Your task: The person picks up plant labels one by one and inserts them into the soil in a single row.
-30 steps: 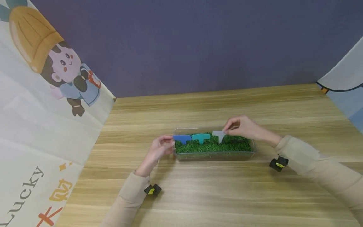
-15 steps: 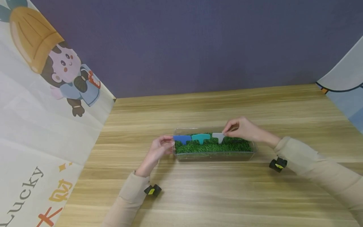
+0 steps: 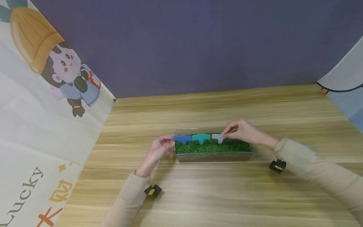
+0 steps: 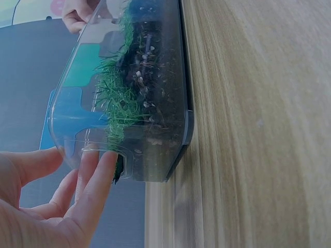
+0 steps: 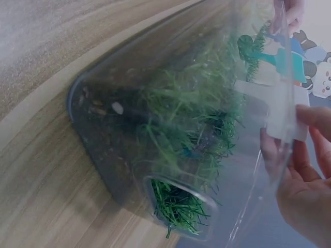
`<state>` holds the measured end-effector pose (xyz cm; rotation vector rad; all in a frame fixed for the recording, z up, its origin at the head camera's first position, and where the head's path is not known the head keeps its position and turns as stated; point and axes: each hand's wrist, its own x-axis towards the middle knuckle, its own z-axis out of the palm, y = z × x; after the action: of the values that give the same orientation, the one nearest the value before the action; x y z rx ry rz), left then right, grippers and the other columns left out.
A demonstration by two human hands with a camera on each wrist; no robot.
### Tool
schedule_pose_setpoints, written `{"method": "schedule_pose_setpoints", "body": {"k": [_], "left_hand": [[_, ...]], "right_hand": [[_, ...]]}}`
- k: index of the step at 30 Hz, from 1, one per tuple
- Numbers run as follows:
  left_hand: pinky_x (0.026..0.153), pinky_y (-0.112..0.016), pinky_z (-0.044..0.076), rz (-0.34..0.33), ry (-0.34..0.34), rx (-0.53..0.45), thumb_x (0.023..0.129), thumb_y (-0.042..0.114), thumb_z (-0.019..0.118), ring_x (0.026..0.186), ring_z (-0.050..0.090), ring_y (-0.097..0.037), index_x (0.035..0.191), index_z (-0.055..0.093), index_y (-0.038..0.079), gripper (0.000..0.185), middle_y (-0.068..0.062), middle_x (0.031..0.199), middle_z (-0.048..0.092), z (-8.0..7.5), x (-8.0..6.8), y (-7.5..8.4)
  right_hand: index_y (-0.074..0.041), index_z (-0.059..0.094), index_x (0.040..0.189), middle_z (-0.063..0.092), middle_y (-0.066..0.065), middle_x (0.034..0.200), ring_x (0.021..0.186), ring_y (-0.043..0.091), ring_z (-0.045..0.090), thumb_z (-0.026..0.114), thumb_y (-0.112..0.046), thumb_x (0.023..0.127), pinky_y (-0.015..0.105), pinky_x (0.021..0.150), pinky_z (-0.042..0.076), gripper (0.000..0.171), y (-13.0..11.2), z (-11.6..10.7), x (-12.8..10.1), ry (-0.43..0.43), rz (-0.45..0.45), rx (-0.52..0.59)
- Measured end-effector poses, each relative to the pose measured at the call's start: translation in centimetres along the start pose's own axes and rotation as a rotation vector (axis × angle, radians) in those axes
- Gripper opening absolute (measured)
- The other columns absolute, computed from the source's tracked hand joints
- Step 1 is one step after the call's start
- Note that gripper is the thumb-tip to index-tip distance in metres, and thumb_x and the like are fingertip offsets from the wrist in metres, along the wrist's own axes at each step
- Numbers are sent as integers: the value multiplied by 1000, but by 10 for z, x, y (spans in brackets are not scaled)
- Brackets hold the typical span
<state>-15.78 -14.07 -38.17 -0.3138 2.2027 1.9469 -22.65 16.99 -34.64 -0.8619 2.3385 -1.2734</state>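
Observation:
A long clear plastic planter box holds green grass over dark soil. T-shaped plant labels stand in it: blue at the left end, teal beside it, then white. My right hand pinches the white plant label by its right edge between thumb and fingertips, its stem down at the grass. My left hand is at the planter's left end, with nearly straight fingers touching the end wall around its opening and the rim near the blue label.
The planter stands on a wood-grain table before a dark blue back panel. Printed cloth hangs at the left. A small teal piece shows behind my right sleeve. Black cameras hang at both wrists.
My right hand has lowered slightly, and the white plant label has sunk a little toward the grass. A teal piece has come into sight behind the right sleeve. My left hand has stayed put.

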Motion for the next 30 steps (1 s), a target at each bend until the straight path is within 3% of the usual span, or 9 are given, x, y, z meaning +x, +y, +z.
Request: {"method": "schedule_pose_setpoints", "body": {"k": [12, 21, 30], "left_hand": [[66, -25, 53, -2, 1, 1, 82, -2, 56, 70, 54, -12, 111, 50, -6, 30, -13, 96, 55, 0, 0, 0], [67, -27, 53, -13, 12, 2, 82, -1, 56, 70, 55, -13, 111, 51, -4, 30, -13, 97, 55, 0, 0, -1], [67, -26, 54, -7, 7, -2, 82, -2, 56, 71, 55, -13, 111, 51, -5, 29, -13, 96, 55, 0, 0, -1]], "right_hand": [[0, 65, 87, 63, 8, 87, 82, 20, 60, 61, -2, 80, 25, 77, 52, 8, -2, 2, -1, -6, -11, 1], [3, 62, 97, 62, 16, 97, 89, 24, 59, 62, -4, 80, 25, 77, 52, 18, -4, 1, -3, -6, 4, 24], [6, 59, 101, 61, 20, 100, 86, 17, 60, 61, 0, 79, 22, 75, 52, 23, -4, -8, -10, 33, -24, 32]]}}
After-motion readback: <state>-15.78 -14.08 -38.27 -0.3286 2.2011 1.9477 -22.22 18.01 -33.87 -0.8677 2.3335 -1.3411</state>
